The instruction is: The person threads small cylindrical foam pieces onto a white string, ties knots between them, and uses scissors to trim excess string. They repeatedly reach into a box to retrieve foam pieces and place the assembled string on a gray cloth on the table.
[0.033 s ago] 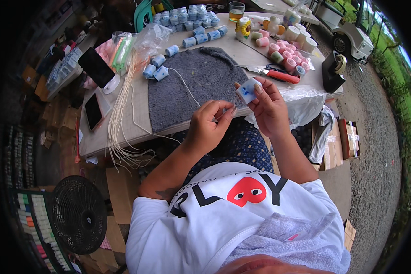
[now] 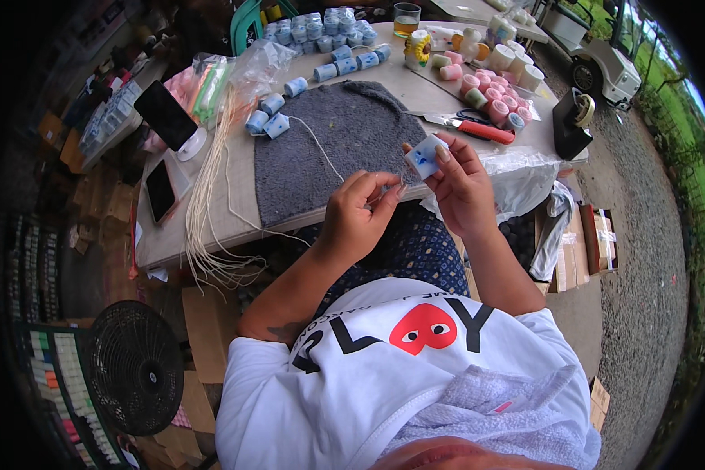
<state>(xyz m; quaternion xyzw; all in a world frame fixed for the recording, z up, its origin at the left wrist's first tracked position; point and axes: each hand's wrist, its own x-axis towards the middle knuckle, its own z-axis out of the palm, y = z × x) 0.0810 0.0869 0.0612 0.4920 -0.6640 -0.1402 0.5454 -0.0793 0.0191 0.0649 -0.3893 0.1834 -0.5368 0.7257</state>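
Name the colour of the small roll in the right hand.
Light blue roll with darker blue spots, head view.

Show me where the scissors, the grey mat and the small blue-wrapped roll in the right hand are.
scissors (image 2: 477, 127), head view, on the red handle.
grey mat (image 2: 344, 141), head view, on its bare middle.
small blue-wrapped roll (image 2: 426, 156), head view, on its front face.

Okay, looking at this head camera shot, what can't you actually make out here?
Head view only:
- Left hand: whether its curled fingertips pinch the white string; the fingers hide it.
- Small blue-and-white wrapped piece in the right hand: its far side, covered by the fingers.
- Glass at the table's far edge: cut off by the top of the picture.
- Blue rolls: too small to count.
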